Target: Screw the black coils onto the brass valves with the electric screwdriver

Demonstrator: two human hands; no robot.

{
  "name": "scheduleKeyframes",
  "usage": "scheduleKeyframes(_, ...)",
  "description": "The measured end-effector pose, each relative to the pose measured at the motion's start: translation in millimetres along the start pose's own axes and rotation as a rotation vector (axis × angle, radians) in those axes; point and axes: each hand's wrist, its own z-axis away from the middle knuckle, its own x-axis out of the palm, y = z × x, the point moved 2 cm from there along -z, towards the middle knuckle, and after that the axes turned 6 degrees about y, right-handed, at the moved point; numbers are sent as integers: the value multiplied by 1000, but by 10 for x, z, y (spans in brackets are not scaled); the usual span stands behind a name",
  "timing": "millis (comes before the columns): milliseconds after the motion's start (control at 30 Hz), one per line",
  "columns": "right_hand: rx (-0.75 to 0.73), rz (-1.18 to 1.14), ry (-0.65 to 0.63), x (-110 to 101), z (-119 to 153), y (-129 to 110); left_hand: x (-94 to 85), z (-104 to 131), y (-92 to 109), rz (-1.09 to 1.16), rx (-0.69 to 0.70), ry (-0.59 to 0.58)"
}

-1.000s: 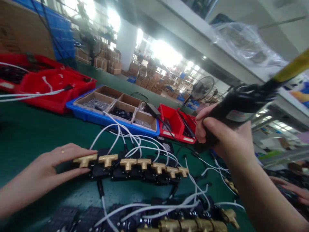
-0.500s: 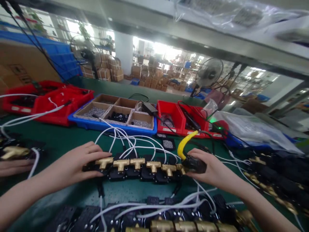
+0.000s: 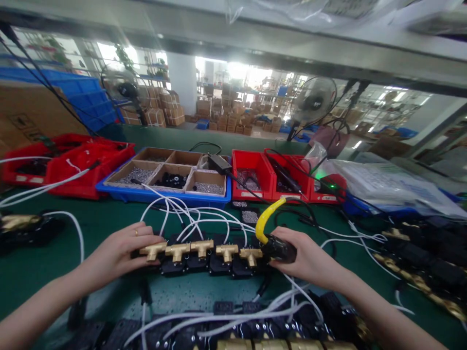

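Observation:
A row of black valve bodies with brass T-shaped fittings [image 3: 202,248] lies across the green bench, white cables looping from its far side. My left hand [image 3: 133,243] is closed around the row's left end, with fingers and thumb on the leftmost brass fitting. At the right end, my right hand [image 3: 301,250] grips a black corded tool, apparently an electric screwdriver [image 3: 280,249], with a curved yellow cord sleeve [image 3: 265,221] on top. Its tip is hidden. In front lies another row of black valve bodies with brass fittings [image 3: 272,344], partly out of view.
Behind the row stand a blue tray [image 3: 164,196] of small parts in cardboard boxes, red bins [image 3: 253,195] and, at left, more red bins [image 3: 73,187]. Further valve assemblies [image 3: 430,262] lie at right, another [image 3: 22,226] at far left. Above runs a shelf [image 3: 219,36].
My right hand and the screwdriver have shifted slightly left, covering the brass fitting at the right end. Another hand at the far left has gone from view. The camera view has shifted slightly.

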Motion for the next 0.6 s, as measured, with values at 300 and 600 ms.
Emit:
scheduleKeyframes(300, 74, 46, -25, -170, 24, 109, 158, -156, -14, -54, 71, -95)
scheduleKeyframes(600, 129, 107, 10, -338, 135, 297, 371, -306, 247, -33, 107, -138)
